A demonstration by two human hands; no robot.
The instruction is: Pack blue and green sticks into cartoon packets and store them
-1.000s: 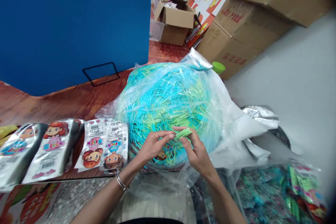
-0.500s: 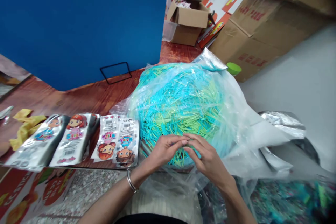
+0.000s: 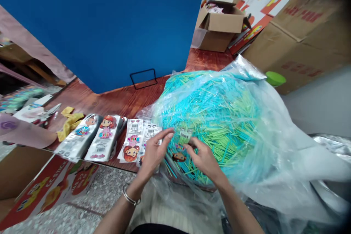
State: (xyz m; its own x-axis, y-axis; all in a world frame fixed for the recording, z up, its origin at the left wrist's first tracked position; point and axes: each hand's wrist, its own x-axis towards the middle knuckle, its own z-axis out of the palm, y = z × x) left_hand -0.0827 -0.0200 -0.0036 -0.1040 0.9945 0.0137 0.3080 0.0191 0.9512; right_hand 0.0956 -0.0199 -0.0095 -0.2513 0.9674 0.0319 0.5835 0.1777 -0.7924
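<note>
My right hand point(image 3: 203, 157) pinches the right edge of a small clear printed packet point(image 3: 183, 137) between thumb and fingers. The packet has a barcode and a cartoon face, and the straws behind show through it. My left hand point(image 3: 155, 151), with a metal bangle on the wrist, has thumb and index finger pinched at the packet's left edge. Under both hands lies a big heap of thin blue and green straws point(image 3: 216, 102), partly covered by a clear plastic bag point(image 3: 276, 135). Loose flat packets point(image 3: 133, 140) lie left of my left hand, partly hidden by it.
Two stacks of printed packets point(image 3: 102, 140) lie along the table's front edge, with yellow cloth strips point(image 3: 70, 122) and scissors point(image 3: 52, 111) beyond. A blue panel point(image 3: 109, 25) stands at the back. An open carton point(image 3: 225, 25) and a green cup point(image 3: 275, 78) are at the right.
My hands have drawn apart from where their fingertips met, and the clear packet now shows between them. The view has shifted left, bringing the scissors fully into sight.
</note>
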